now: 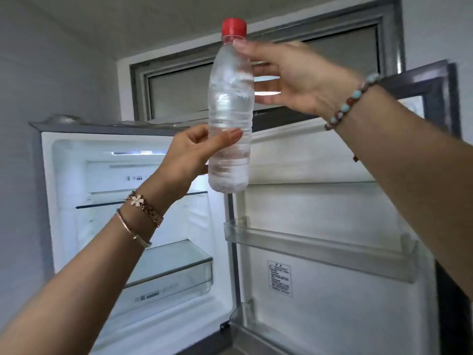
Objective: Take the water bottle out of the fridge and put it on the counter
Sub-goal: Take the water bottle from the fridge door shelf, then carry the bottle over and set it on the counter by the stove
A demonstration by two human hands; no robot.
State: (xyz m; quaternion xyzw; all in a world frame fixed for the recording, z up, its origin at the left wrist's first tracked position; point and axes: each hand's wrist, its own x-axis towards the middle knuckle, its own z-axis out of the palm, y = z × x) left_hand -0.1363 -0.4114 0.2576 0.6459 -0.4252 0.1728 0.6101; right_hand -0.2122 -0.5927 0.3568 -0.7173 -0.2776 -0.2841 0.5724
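Water bottle [229,108] standing upright in mid-air at centre frame, clear body, red cap [234,26] on top, in front of the open fridge [107,226], not resting on any shelf

Left hand [197,147] is gripping the lower half of the bottle, thumb lying across the front, fingers wrapping behind. Two bracelets are showing on that wrist, one with a flower charm [137,200]

Right hand [294,75] is pinching the bottle's shoulder from the right of frame, one fingertip pressing just under the cap, thumb touching the body lower down. A beaded bracelet [350,102] is sitting on that wrist

Fridge cavity is filling the lower left, lit, with glass shelves and a clear drawer [169,280]. Fridge door [332,290] is hanging open at lower right, clear door bin [320,249] across it, a printed label [279,278] beneath. A window [194,90] is showing behind the bottle at upper centre
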